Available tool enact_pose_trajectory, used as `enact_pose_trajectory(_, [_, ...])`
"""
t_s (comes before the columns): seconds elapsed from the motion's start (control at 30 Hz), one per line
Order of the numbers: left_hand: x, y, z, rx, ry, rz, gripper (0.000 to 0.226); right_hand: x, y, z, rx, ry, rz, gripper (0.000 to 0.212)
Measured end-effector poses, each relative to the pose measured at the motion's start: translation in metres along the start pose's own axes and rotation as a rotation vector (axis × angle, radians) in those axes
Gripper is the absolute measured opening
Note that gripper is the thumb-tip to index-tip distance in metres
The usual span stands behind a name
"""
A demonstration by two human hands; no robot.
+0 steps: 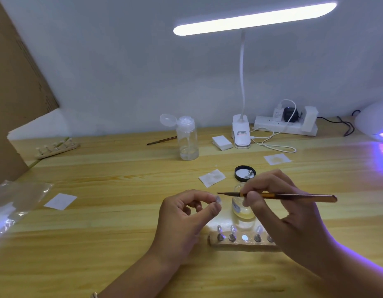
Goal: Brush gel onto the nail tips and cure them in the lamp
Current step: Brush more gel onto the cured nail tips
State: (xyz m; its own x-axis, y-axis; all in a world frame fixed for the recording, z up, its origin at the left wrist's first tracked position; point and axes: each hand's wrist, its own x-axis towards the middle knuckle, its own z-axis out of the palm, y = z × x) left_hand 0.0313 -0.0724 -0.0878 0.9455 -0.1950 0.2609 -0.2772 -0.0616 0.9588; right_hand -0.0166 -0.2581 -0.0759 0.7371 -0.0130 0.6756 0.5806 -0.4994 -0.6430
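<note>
Counts: 2 brushes, 2 holders, 3 wipes, 1 pad stack, 1 jar, 1 lid, 1 bottle, 2 lamps.

Left hand [186,214], centre frame: thumb and forefinger pinch one tip [218,199], the other fingers [192,206] loosely curled. Right hand [280,207]: fingers curled round the brush [293,196] in a pen grip. Bristles point left and end just above the tip; can't tell if they touch.

Near holder [240,245], lower centre on the counter [121,233]: 3 tips standing, 1 bare shiny slot among them, and a fifth post half hidden by the right hand, which covers the holder's right end.

Jar [243,211] is open, mostly behind the right hand. Lid [244,173] lies upturned just beyond it.

Far holder [57,147], upper left: roughly 4 tips, too small to count surely.

Spare brush [162,140] lies left of the bottle [187,140], one end behind it. The bottle's flip cap is open.

Wipes [212,178]: one left, one centre, one right, well apart. Pad stack [222,143] sits just beside the desk lamp [241,134] clip.

Cure lamp [375,123], right edge, is cut off; it glows violet, inside not visible.

Bag [14,203], left edge, is also cut off.
</note>
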Motion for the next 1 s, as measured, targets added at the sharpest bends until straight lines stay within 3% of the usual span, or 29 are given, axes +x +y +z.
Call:
enact_pose_trajectory(0.67, [-0.0012, -0.0015, -0.0008, -0.009, -0.012, 0.015, 0.008, -0.0013, -0.0009, 0.0008, 0.011, -0.016, 0.004, 0.011])
enact_pose_trajectory(1.0, [-0.0012, -0.0021, -0.0006, -0.004, -0.005, 0.008, 0.008, -0.0015, -0.0002, 0.0001, -0.018, -0.007, -0.080, 0.011])
